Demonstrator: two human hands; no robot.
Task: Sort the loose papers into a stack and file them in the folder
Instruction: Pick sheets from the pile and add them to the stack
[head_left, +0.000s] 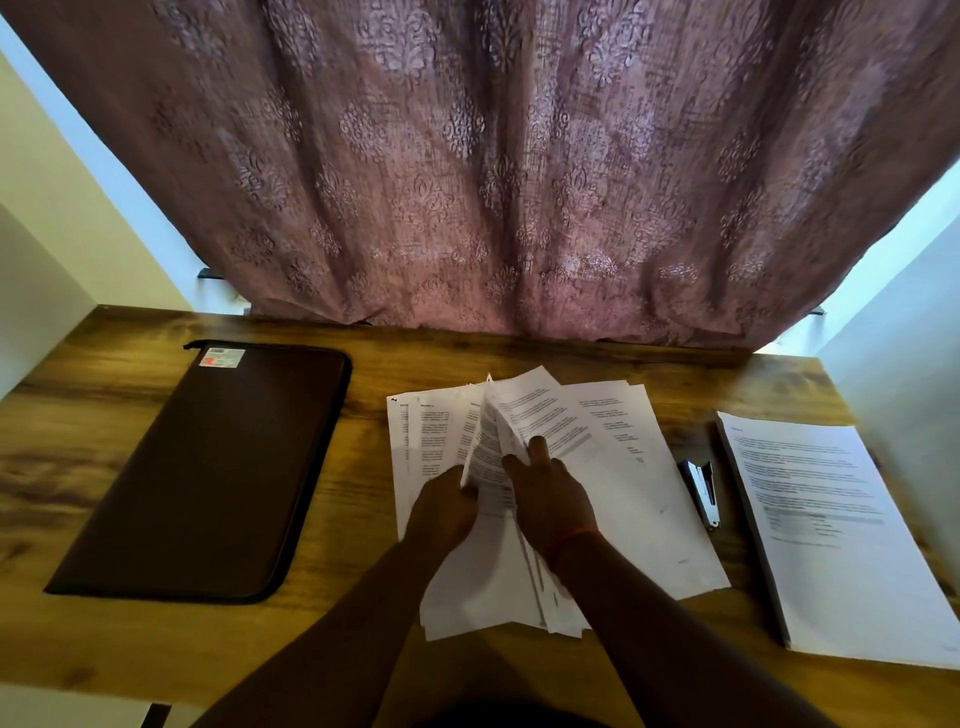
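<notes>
Loose papers (613, 467) lie fanned in a messy overlapping spread on the wooden counter (363, 519), right under and around both my hands. My left hand (444, 506) pinches the lower edge of a few sheets and lifts them, so they stand up curled between my two hands. My right hand (553, 493) lies flat on the spread just beside the lifted sheets, fingers stretched forward and pressing the paper down, not curled round anything. A thin red thread sits on my right wrist. Printed text shows on most sheets; too small to read.

Folder (208, 467), dark brown with a zip edge, lies closed and flat well to the left of my left hand, apart from the papers. A small label with a red patch sits at its far corner.

Stapler (702, 491), silver and black, lies just to the right of the paper spread, near my right hand. Beyond it, further right, a neat stack of printed sheets (841, 530) lies squared up on the counter, its right side running to the frame edge.

Past my hands, at the far edge of the counter, hangs a mauve patterned curtain (493, 156), its hem touching the counter top. Pale walls show on either side.
</notes>
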